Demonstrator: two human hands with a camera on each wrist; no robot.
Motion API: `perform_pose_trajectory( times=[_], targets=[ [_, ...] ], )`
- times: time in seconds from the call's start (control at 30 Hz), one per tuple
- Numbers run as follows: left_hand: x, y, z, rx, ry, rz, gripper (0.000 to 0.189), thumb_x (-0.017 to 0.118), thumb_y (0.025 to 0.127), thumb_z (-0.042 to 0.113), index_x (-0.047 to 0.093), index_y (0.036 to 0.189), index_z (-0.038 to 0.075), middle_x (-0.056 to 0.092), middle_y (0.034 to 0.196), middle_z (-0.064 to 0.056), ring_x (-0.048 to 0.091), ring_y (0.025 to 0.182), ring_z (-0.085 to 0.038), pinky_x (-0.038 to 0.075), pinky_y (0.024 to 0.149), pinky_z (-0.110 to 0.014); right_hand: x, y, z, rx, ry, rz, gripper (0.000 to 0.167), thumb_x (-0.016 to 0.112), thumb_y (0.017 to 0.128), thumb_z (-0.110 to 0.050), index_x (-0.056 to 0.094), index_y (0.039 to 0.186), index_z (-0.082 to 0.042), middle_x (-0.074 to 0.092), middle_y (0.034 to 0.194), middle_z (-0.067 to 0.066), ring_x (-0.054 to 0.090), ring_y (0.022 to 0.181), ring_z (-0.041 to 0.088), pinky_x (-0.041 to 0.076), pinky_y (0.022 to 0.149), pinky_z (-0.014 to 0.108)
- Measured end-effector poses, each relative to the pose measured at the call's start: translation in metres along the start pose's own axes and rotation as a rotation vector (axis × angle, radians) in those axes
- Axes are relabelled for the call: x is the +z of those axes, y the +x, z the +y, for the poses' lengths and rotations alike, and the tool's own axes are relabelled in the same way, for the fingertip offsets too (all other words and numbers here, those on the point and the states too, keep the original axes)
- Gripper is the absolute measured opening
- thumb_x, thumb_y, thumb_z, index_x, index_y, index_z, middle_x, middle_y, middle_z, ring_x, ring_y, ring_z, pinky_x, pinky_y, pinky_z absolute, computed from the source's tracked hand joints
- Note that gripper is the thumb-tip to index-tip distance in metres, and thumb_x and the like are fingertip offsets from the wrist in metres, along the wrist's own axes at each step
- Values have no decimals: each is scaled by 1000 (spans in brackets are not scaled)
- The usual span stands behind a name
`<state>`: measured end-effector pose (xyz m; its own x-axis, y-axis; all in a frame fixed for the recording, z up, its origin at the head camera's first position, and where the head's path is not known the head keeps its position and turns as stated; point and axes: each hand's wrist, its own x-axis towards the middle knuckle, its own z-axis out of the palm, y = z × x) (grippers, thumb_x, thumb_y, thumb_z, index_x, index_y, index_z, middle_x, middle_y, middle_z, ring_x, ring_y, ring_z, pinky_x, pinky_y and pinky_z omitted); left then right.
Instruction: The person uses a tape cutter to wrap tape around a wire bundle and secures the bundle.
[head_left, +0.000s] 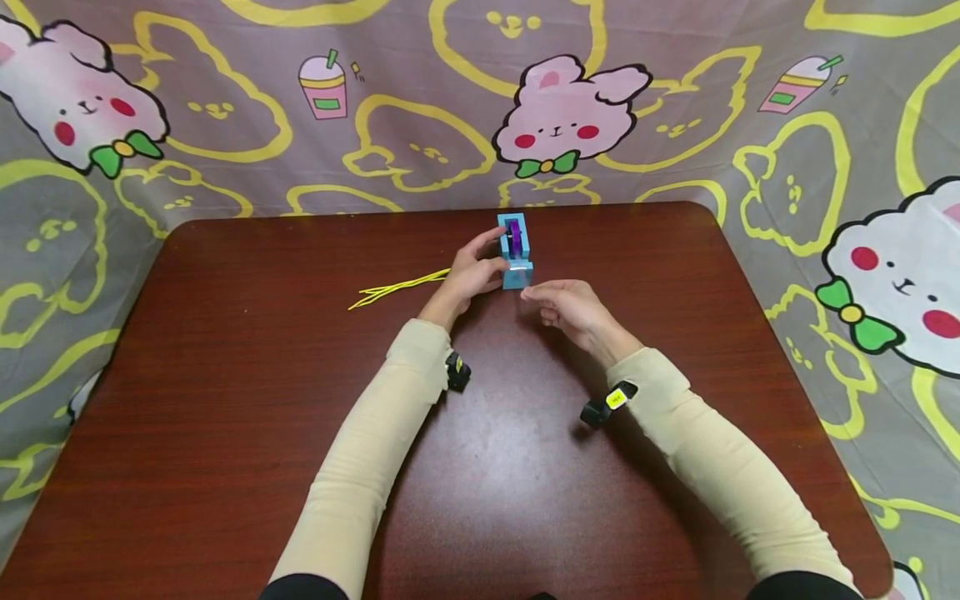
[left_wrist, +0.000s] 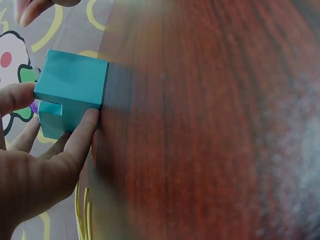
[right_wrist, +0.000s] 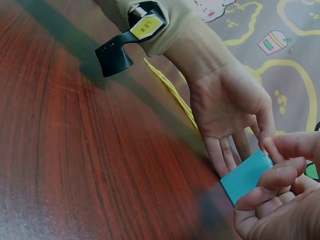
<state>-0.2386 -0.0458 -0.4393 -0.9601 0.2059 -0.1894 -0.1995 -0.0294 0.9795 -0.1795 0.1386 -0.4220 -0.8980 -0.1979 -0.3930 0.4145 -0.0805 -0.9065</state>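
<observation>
A light blue tape dispenser [head_left: 517,277] with a purple-cored roll [head_left: 514,238] stands near the back edge of the table. My left hand [head_left: 471,275] grips it from the left side, and the left wrist view shows fingers and thumb spread around the blue body [left_wrist: 72,77]. Just in front of the dispenser's cutting end, my right hand [head_left: 573,310] has thumb and forefinger pinched together on the clear end of the tape, which is hard to make out. In the right wrist view, the right hand [right_wrist: 280,200] partly covers the dispenser [right_wrist: 246,177].
Several thin yellow strands [head_left: 397,288] lie on the brown table [head_left: 247,400], left of my left hand. A patterned cloth [head_left: 420,158] hangs behind the table and along its sides. Black wrist cameras [head_left: 597,414] stick out from both sleeves.
</observation>
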Motion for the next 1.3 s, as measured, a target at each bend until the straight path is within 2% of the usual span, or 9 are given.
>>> perform_pose_trajectory(
  times=[0.2, 0.5, 0.73, 1.3],
  targets=[
    [0, 0, 0, 2, -4, -4, 60, 64, 94, 3, 51, 149, 25, 43, 151, -6, 59, 116, -25, 51, 96, -45, -1, -1, 3, 2, 15, -19, 21, 69, 95, -8, 78, 76, -13, 72, 79, 0, 40, 54, 10, 38, 59, 24],
    [0, 0, 1, 1, 7, -6, 59, 64, 95, 5, 51, 149, 26, 43, 151, -6, 60, 116, -24, 51, 97, -45, 0, -8, 5, 0, 19, -33, 18, 70, 95, -9, 76, 79, -10, 67, 75, 1, 41, 55, 11, 37, 58, 24],
    [-1, -1, 0, 6, 12, -7, 60, 64, 95, 5, 50, 149, 25, 43, 151, -5, 59, 116, -23, 50, 98, -44, -1, -12, 4, 28, 20, -74, 16, 65, 99, -11, 73, 84, -11, 57, 72, 0, 51, 58, 10, 45, 61, 25],
    [-1, -2, 1, 3, 1, -16, 61, 63, 95, 3, 49, 150, 25, 43, 151, -5, 59, 116, -24, 50, 98, -44, -4, -20, 5, 45, 28, -104, 14, 60, 102, -12, 70, 93, -9, 63, 76, 0, 58, 64, 12, 51, 65, 27]
  ],
)
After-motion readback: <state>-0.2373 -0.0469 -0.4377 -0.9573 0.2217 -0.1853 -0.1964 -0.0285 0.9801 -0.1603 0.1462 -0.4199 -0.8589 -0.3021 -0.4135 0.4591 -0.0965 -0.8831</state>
